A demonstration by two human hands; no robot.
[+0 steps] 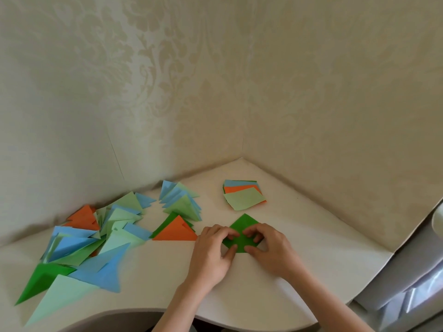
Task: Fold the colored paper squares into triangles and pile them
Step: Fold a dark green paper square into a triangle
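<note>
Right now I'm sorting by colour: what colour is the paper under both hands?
Dark green: the paper held by left hand and right hand, head view.

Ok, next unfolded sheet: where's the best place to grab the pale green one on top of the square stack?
Probably pinch the pale green sheet by its near-left corner, coming from the front. It sits skewed on the square stack, so that corner overhangs the orange sheet beneath and lifts alone.

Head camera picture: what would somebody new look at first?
Probably the two hands, left hand and right hand, pinching a dark green paper near the table's middle. Next, the big messy heap of folded triangles on the left. Behind the hands sits a small stack of unfolded squares.
</note>
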